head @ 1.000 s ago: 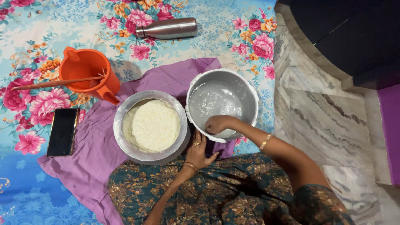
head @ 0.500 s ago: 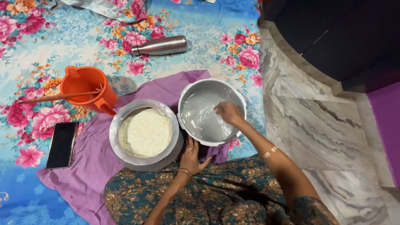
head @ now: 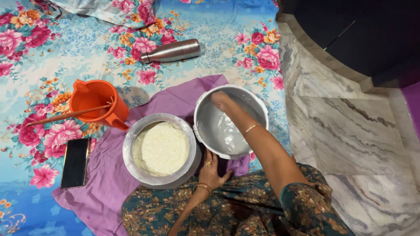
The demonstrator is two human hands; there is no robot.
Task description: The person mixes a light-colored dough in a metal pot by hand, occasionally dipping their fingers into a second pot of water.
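Two round metal vessels stand side by side on a purple cloth (head: 173, 98). The left bowl (head: 131, 144) is filled with a pale cream batter (head: 159, 148). The right vessel (head: 258, 102) holds a thin layer of whitish liquid. My right hand (head: 220, 99) reaches inside it at the far left wall, fingers against the metal. My left hand (head: 213, 168) rests flat on the cloth between the two vessels, fingers spread, holding nothing.
An orange jug (head: 94, 98) with a wooden stick (head: 52, 118) across it sits left of the bowls. A black phone (head: 75, 162) lies at the cloth's left edge. A steel bottle (head: 173, 51) lies on the floral sheet behind. Marble floor (head: 350, 131) runs along the right.
My right hand has swept from the vessel's near rim across the inside to its far left wall. The left hand stays on the cloth.
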